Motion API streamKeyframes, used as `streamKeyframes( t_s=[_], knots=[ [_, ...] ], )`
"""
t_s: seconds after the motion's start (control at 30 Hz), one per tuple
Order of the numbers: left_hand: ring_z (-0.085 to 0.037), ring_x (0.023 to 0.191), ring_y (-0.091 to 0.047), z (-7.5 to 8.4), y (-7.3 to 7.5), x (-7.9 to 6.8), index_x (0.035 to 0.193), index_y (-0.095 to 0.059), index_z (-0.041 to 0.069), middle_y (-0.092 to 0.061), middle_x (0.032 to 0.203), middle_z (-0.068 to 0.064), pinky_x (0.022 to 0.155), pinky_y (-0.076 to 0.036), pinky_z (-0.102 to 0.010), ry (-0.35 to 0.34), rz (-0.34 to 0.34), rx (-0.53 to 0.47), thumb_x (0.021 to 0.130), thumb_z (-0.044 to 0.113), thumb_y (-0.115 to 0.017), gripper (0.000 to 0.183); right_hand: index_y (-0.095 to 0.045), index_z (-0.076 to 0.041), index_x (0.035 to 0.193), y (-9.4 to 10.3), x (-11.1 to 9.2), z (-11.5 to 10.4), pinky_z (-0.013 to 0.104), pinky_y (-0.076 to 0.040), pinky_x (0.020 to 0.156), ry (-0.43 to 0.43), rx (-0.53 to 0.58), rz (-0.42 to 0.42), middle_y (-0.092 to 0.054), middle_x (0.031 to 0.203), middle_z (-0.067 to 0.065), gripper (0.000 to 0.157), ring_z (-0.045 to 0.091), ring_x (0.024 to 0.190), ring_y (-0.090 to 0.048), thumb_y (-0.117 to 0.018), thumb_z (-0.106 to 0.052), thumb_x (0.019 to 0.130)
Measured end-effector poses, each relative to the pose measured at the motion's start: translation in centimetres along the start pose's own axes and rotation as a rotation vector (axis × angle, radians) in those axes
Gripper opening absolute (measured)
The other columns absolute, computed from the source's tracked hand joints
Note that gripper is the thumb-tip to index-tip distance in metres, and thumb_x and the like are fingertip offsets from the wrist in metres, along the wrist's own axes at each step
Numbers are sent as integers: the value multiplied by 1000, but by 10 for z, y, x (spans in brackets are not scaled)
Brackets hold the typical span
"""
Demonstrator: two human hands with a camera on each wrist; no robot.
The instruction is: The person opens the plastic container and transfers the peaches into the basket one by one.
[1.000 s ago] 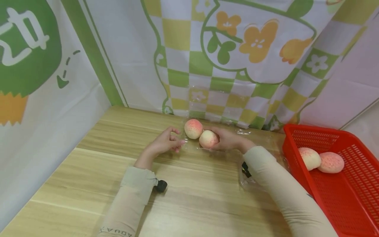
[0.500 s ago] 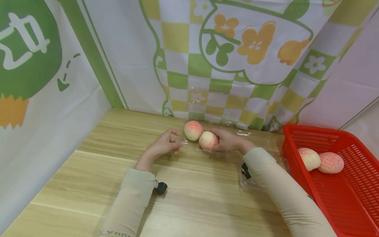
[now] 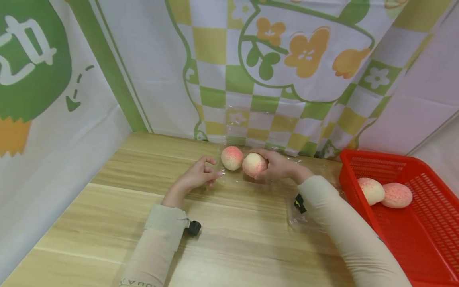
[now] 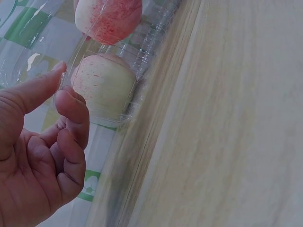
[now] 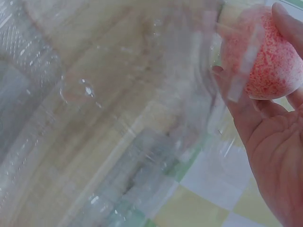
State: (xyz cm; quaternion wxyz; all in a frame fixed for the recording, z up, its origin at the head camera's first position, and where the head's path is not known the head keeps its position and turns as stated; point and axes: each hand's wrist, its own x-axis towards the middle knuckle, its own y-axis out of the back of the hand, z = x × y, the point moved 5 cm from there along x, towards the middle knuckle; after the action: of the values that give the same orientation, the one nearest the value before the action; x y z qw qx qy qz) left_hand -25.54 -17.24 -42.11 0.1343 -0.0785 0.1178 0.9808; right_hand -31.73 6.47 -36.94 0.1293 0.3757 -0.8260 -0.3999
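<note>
My right hand grips a cream-and-pink peach, fingers curled around its right side; in the right wrist view the peach shows its speckled pink side. Just left of it, a second peach with a pink top sits in a clear plastic container at the back of the table. My left hand is at that container's left edge. Up close in the left wrist view, thumb and forefinger of the left hand pinch the plastic rim, the other fingers curled.
A red plastic basket stands at the right, holding a cream peach and a flatter pink one. Another clear plastic piece lies under the right forearm. A patterned curtain hangs behind the wooden table.
The peach in my right hand has shifted slightly up and right, widening the gap to the other peach. My left hand stays at the container's edge. The head view has drifted slightly.
</note>
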Motion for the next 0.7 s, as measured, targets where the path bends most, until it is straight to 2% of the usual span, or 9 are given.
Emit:
streamKeyframes(
  t_s=[0.13, 0.33, 0.43, 0.7],
  knots=[
    [-11, 63, -54, -1, 2, -1, 137, -30, -4, -58, 74, 0, 67, -49, -26, -1, 2, 6, 97, 16, -65, 57, -37, -3, 150, 5, -2, -3, 46, -51, 95, 3, 0, -6, -56, 135, 22, 81, 33, 117, -58, -80, -12, 82],
    [-11, 62, -52, -1, 2, -2, 137, -29, -6, -58, 73, 0, 63, -46, -24, -3, 3, 14, 97, 16, -64, 57, -33, -9, 154, 13, -7, -3, 46, -52, 96, -34, 77, -30, -49, 143, 22, 85, 35, 120, -58, -80, -10, 83],
    [-11, 62, -52, -1, 1, -2, 137, -29, -6, -57, 73, 0, 62, -46, -24, -8, -1, 14, 98, 16, -64, 57, -34, -11, 154, 19, -12, -2, 48, -51, 97, -46, 56, -17, -49, 144, 21, 85, 35, 122, -57, -81, -14, 83],
    [-11, 62, -52, 2, -1, -2, 138, -30, -4, -57, 73, -1, 62, -46, -24, -3, 2, 11, 97, 15, -64, 56, -36, -6, 152, 42, -28, -9, 49, -51, 96, 2, 20, 20, -51, 141, 22, 84, 36, 121, -58, -83, -13, 81]
  ],
)
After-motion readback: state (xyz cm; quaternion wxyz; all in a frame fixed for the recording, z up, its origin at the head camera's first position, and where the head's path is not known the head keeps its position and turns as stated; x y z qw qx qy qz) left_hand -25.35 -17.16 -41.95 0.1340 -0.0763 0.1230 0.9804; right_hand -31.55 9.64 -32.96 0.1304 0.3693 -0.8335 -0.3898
